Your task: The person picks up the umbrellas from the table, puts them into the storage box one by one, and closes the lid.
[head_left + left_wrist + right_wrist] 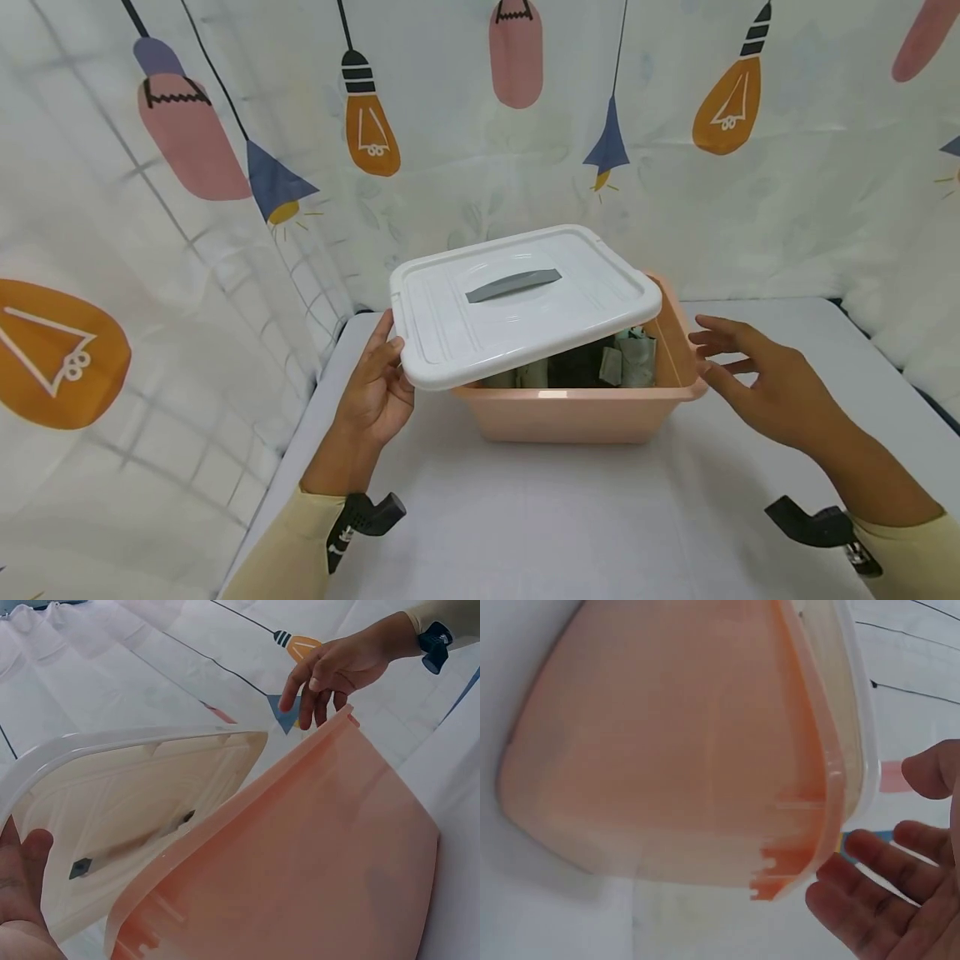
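A white lid (pixel 517 312) with a grey handle (pixel 513 285) is raised and tilted over a peach plastic storage box (pixel 562 418). My left hand (pixel 378 392) holds the lid by its left edge; part of the grip is hidden behind it. The lid's underside (pixel 142 817) shows in the left wrist view, apart from the box's near rim. Beside the box's right rim, my right hand (pixel 772 387) has loosely extended fingers and holds nothing. Whether its fingertips touch the rim, I cannot tell. Dark and grey-green items (pixel 637 358) lie inside the box, partly covered by the lid.
The box stands on a table with a white cloth (pixel 525 517). Behind and to the left hangs a pale curtain (pixel 480 167) printed with lamps and bulbs. A dark table edge (pixel 933 408) runs along the right.
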Available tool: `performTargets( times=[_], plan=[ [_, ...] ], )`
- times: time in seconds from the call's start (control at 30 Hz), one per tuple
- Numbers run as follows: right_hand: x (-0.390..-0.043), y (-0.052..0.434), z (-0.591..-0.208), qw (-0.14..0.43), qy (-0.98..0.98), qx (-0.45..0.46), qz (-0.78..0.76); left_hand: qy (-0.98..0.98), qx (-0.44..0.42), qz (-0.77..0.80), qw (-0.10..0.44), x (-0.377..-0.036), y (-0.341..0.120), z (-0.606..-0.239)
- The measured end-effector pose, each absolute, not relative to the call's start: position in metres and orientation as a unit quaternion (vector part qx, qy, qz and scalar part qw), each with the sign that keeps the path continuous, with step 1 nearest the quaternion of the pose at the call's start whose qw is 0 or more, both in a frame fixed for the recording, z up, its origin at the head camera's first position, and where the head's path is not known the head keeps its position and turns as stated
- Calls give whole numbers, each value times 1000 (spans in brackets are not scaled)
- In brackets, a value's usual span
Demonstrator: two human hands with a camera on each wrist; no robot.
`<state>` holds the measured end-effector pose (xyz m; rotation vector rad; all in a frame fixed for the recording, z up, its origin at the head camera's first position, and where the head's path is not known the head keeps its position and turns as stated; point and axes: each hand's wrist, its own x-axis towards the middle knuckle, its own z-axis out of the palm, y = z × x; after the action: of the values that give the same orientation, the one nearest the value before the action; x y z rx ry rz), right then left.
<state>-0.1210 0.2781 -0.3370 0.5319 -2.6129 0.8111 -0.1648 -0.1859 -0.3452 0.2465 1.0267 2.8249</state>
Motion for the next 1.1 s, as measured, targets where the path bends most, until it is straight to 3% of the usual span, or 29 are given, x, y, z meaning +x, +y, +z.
performTargets(
  times=[0.27, 0.57, 1.1],
  plan=[
    [-143, 277, -307, 65, -910, 93, 398, 336, 91, 935, 69, -165, -186, -345],
    [-162, 276, -301, -41, -793, 72, 604, 324, 97, 938, 79, -166, -184, -342],
    [-171, 271, -301, -85, -764, 72, 635, 350, 106, 926, 90, -167, -179, -339]
  ],
)
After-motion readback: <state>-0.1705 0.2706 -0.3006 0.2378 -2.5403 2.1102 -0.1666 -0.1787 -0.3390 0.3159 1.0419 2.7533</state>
